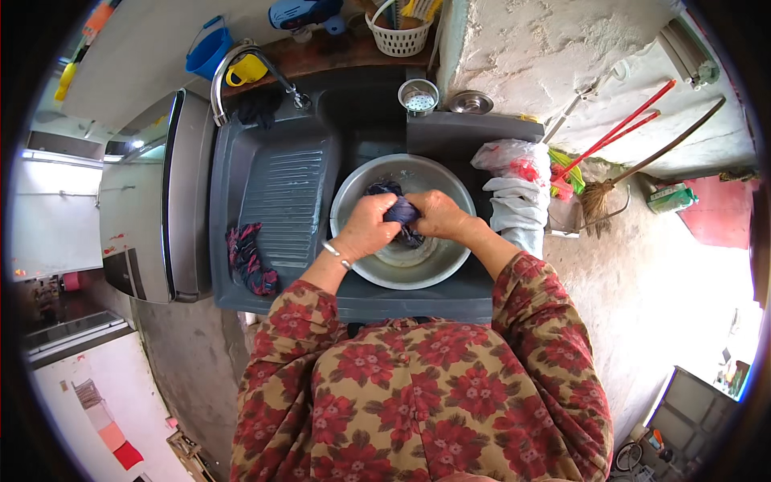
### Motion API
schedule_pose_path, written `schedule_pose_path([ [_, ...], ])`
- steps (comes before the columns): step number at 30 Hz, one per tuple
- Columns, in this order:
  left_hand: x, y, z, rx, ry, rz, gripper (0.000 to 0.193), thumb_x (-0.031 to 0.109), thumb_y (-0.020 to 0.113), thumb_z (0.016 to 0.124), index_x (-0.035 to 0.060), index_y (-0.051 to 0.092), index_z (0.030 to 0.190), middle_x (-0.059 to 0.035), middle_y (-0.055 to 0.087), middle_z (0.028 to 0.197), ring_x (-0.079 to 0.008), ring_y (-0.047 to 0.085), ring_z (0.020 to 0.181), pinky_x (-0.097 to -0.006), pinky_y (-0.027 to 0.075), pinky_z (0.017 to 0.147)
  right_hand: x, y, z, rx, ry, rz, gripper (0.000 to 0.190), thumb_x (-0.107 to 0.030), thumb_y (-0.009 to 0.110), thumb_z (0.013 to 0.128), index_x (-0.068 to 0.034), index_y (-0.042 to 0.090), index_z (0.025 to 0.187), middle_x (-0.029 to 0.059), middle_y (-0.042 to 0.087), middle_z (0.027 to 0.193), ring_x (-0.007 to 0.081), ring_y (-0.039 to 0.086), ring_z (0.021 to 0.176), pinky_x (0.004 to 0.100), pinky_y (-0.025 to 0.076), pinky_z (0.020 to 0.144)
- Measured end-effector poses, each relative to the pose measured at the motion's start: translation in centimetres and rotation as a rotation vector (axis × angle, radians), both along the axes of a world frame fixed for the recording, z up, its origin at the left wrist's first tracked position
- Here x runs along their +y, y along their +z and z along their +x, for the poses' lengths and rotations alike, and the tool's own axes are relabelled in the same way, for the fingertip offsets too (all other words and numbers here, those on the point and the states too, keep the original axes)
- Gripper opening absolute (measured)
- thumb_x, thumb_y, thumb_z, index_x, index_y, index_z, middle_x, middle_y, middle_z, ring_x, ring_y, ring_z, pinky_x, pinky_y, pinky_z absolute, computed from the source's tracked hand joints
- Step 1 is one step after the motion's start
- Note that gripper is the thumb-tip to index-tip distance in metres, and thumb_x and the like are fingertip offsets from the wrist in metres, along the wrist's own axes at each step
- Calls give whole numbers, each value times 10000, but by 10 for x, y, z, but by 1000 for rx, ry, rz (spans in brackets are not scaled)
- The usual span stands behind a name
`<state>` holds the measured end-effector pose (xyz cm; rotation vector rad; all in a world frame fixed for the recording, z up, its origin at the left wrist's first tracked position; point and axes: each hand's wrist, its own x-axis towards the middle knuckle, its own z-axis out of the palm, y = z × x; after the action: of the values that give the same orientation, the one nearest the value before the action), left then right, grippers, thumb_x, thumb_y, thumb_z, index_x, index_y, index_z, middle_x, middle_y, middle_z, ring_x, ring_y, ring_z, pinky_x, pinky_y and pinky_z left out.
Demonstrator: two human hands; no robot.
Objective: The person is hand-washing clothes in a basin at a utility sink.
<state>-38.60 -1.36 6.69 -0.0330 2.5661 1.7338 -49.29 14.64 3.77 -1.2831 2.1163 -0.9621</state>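
Both hands grip a dark, wet-looking cloth (402,211) above a round metal basin (449,256) that stands in a dark grey sink. My left hand (368,226), with a silver bangle at the wrist, squeezes the cloth's left side. On the other side, my right hand (438,215) is closed around the bunched cloth. Part of the dark fabric hangs down into the basin, where a little cloudy liquid shows at the bottom. A twisted dark cloth with red pattern (252,259) lies on the ribbed drainboard (280,199) to the left.
A chrome faucet (235,57) arches over the sink's back left. Behind stand a metal strainer (418,97), a white plastic basket (400,41), a yellow mug (248,69) and a blue bucket (209,51). White cloths (517,208) drape over the right edge; a straw broom (597,196) leans beyond.
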Motion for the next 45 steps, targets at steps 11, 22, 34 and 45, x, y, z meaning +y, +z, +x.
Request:
schedule_pose_path([
  [11,-14,-26,22,17,198,367,513,9,634,731,24,486,1221,-104,527,1178,-174,488,1128,-298,428,916,-19,147,6,-297,-43,-462,183,-1,510,670,46,569,836,148,559,708,200,547,639,326,441,596],
  [22,-12,-155,13,-120,422,1102,444,353,451,950,73,465,1294,-60,532,1256,-210,505,1165,-359,403,990,-73,184,-5,-408,-186,-815,174,9,536,755,26,627,903,44,603,721,76,517,680,245,439,617],
  [34,-6,-65,7,254,481,28,497,365,602,790,80,557,1194,-140,592,1069,-327,555,1008,-443,417,892,26,33,57,100,329,-301,346,25,532,645,30,610,982,133,598,1049,316,568,995,347,479,825],
  [45,6,-21,-10,209,419,430,400,176,698,764,71,565,1126,-66,620,1055,-195,607,962,-326,465,866,-29,-94,-3,-1445,-574,-499,770,-525,557,851,-70,297,1415,115,413,1397,305,434,1232,428,357,1017],
])
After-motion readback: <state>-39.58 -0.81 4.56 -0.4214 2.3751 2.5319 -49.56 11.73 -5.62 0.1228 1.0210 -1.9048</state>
